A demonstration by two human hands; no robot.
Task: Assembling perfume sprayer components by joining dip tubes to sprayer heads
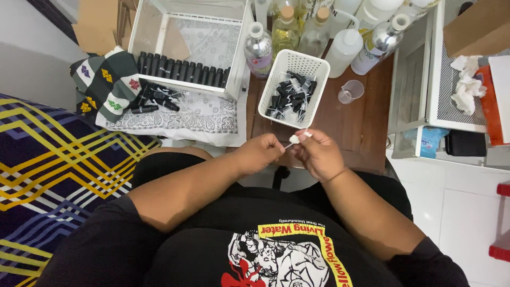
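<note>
A seated person's hands meet above the lap, at the near edge of a wooden table (366, 127). The left hand (260, 153) and the right hand (319, 154) are drawn together, fingertips pinching a small white part (294, 139) between them. The part is pale, short and slim, with a rounded end towards the left hand; it is too small to tell its exact shape. It sits just below a white basket (319, 69) on the table, which holds a heap of small black spray caps (292, 95) with thin tubes.

Behind the basket stand several bottles (258, 49), clear, yellowish and silver, with a small clear cup (350, 91) to their right. To the left, a white crate (240, 64) holds a row of black vials (180, 69) along its front, and more black pieces (154, 98) lie loose on a patterned white cloth (202, 119). A wire shelf (451, 106) with crumpled tissue (467, 82) stands at right.
</note>
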